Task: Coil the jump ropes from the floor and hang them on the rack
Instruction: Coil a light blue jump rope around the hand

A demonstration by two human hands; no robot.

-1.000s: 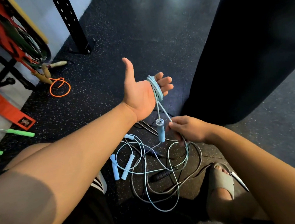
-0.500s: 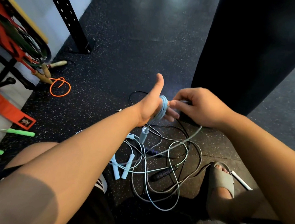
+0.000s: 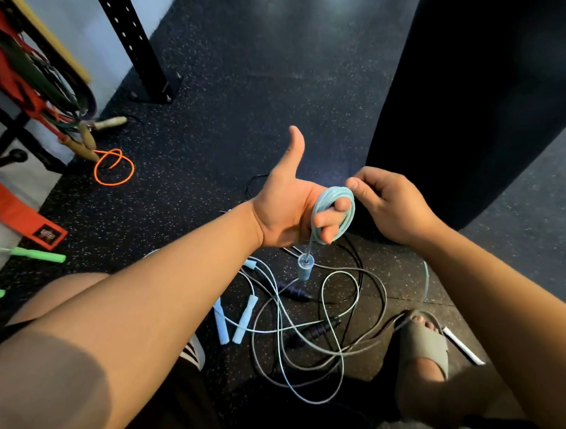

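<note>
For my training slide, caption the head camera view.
Left hand holds a light-blue jump rope coiled round its fingers, one handle dangling, while the right hand pinches it.

At upper left the rack (image 3: 5, 67) runs off the frame's edge. Fingers of the right hand (image 3: 392, 206) curl over, hiding whether they pinch the light-blue rope (image 3: 335, 195). The label on the orange strap (image 3: 8, 208) is unreadably blurred.

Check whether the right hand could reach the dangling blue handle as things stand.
Probably yes: the handle hangs free below the left hand, nothing between it and the right hand, though that hand seems to pinch the rope.
</note>
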